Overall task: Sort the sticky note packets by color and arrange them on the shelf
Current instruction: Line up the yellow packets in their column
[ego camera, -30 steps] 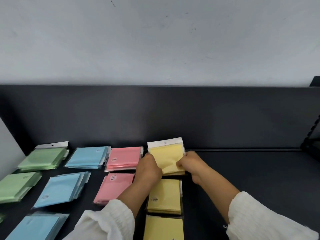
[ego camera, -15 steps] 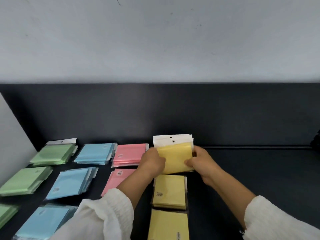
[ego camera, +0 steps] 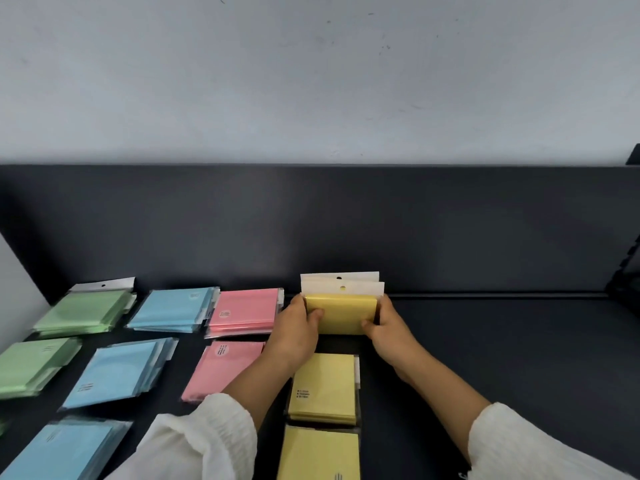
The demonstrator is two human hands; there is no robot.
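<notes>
We judge the sorting to be nearly done. On the black shelf the packets lie in four colour columns running from 6 toward 12 o'clock. The green stacks are furthest toward 9 o'clock, then the blue stacks, the pink stacks and the yellow column. Two flat yellow stacks already fill the 6 o'clock part of that column.

What seems left is to seat the held yellow stack at the 12 o'clock end, near the back panel and level with the rear pink stack at its 9 o'clock.

The held stack is several glossy packets squared together and tilted up. Its white header cards, each with a hang hole, rise toward 12 o'clock. Our left hand clamps its 9 o'clock edge and our right hand its 3 o'clock edge, with both thumbs on the yellow face. We cannot tell whether its lower edge touches the shelf.
</notes>
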